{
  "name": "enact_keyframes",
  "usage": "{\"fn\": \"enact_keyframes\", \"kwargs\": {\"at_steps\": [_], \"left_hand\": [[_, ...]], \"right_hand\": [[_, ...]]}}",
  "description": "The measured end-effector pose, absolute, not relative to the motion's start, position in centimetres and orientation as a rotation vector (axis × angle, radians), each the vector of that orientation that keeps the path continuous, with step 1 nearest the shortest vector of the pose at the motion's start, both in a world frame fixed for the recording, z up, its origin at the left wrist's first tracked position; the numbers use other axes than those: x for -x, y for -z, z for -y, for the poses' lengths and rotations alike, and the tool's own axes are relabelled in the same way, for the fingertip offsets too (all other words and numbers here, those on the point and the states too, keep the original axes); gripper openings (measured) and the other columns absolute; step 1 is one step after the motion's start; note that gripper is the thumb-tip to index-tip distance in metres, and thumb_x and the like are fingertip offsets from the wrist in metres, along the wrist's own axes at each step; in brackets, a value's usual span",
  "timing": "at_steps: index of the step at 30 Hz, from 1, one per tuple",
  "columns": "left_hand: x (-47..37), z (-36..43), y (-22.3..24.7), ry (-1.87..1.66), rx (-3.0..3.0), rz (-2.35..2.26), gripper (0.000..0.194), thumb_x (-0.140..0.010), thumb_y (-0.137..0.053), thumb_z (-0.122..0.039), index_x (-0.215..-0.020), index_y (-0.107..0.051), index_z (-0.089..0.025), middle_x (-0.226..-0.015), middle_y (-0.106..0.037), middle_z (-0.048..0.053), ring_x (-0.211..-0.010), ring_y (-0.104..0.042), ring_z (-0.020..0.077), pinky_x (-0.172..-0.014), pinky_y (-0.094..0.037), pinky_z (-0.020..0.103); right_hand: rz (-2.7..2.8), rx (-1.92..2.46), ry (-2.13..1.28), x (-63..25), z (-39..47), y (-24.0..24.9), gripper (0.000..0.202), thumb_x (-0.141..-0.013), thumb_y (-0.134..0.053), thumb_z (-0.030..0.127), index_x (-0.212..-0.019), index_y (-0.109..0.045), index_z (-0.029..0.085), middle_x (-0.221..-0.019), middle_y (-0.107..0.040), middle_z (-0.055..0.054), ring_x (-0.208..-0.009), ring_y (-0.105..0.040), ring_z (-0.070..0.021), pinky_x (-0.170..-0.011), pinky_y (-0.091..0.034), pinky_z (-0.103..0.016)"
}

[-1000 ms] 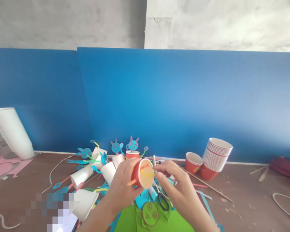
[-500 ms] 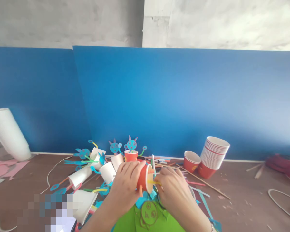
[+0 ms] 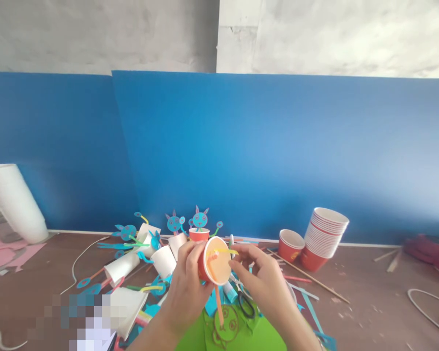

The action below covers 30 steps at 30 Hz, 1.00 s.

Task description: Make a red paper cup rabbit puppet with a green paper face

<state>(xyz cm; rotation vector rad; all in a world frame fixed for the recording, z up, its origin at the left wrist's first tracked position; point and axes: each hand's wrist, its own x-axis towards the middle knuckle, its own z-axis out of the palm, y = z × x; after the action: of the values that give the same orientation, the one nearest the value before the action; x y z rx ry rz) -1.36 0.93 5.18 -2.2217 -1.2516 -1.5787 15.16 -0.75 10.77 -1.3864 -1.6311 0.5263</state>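
Note:
My left hand [image 3: 190, 275] is wrapped round a red paper cup [image 3: 219, 265], tilted so its pale inside faces me. A yellow straw [image 3: 225, 251] crosses the cup's mouth and pokes past the right rim. An orange straw [image 3: 219, 304] sticks out of the cup's underside; a bent orange piece shows inside. Beside the right rim is my right hand [image 3: 259, 273], thumb and forefinger apart around the yellow straw's end. Below the cup lie scissors [image 3: 247, 307] with black handles, and green paper [image 3: 201, 334] bearing a drawn face.
Paper cups [image 3: 163, 261] with straws and blue cut-out animal heads [image 3: 199, 218] crowd the left. At right are a red cup [image 3: 291, 245], a cup stack [image 3: 324, 239] and a wooden stick [image 3: 322, 281]. A tall white cup stack [image 3: 16, 204] leans far left; a blue panel [image 3: 241, 156] stands behind.
The cup has turned so its mouth faces me more. My right fingers have loosened from the yellow straw, which now points slightly higher. More of the orange straw hangs below the cup.

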Motion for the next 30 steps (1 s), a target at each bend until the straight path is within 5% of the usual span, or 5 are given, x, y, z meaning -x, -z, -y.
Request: {"fn": "enact_keyframes", "kwargs": {"at_steps": [3, 7, 11, 25, 30], "left_hand": [[1.4, -0.9, -4.9, 1.631, 2.141, 1.167, 0.064, -0.076, -0.061, -0.008, -0.131, -0.030, -0.020, -0.116, -0.044, 0.014, -0.113, -0.051, 0.0265, -0.091, -0.050, 0.042], [1.5, -0.9, -4.4, 1.571, 2.195, 1.094, 0.069, -0.077, -0.061, -0.008, -0.135, -0.026, -0.020, -0.125, -0.043, 0.017, -0.121, -0.047, 0.0282, -0.095, -0.048, 0.045], [1.3, -0.8, -4.2, 1.465, 2.221, 1.073, 0.072, -0.079, -0.058, -0.006, -0.139, -0.022, -0.018, -0.125, -0.046, 0.018, -0.120, -0.047, 0.0280, -0.097, -0.046, 0.046], [1.3, -1.8, -4.4, 1.582, 2.005, 1.256, 0.065, -0.080, -0.063, -0.021, -0.136, -0.030, -0.017, -0.118, -0.053, 0.016, -0.112, -0.053, 0.0288, -0.090, -0.050, 0.044], [1.6, -1.9, -4.1, 1.599, 2.061, 1.323, 0.071, -0.081, -0.061, -0.024, -0.141, -0.023, -0.014, -0.128, -0.046, 0.021, -0.122, -0.046, 0.0324, -0.094, -0.046, 0.048]], "right_hand": [[1.495, 1.316, -0.407, -15.0, 1.1, -11.1, 0.025, -0.077, -0.057, 0.028, -0.101, -0.059, 0.019, -0.083, -0.067, -0.005, -0.065, -0.058, -0.0174, -0.055, -0.044, -0.027], [1.631, 1.272, -0.223, -14.4, 2.7, -11.7, 0.013, -0.079, -0.056, 0.032, -0.086, -0.061, 0.022, -0.068, -0.063, -0.001, -0.061, -0.055, -0.0173, -0.056, -0.043, -0.027], [1.667, 1.339, -0.260, -13.8, 3.4, -11.4, 0.026, -0.077, -0.061, 0.038, -0.100, -0.060, 0.024, -0.065, -0.065, 0.002, -0.046, -0.051, -0.0134, -0.047, -0.040, -0.025], [1.628, 1.452, -0.553, -14.3, 1.8, -11.1, 0.026, -0.083, -0.054, 0.046, -0.078, -0.055, 0.021, -0.060, -0.055, 0.002, -0.050, -0.046, -0.0124, -0.048, -0.033, -0.023], [1.856, 1.430, -0.831, -14.1, 1.6, -10.7, 0.022, -0.077, -0.061, 0.034, -0.062, -0.059, 0.019, -0.058, -0.056, 0.002, -0.053, -0.046, -0.0121, -0.051, -0.032, -0.023]]}}
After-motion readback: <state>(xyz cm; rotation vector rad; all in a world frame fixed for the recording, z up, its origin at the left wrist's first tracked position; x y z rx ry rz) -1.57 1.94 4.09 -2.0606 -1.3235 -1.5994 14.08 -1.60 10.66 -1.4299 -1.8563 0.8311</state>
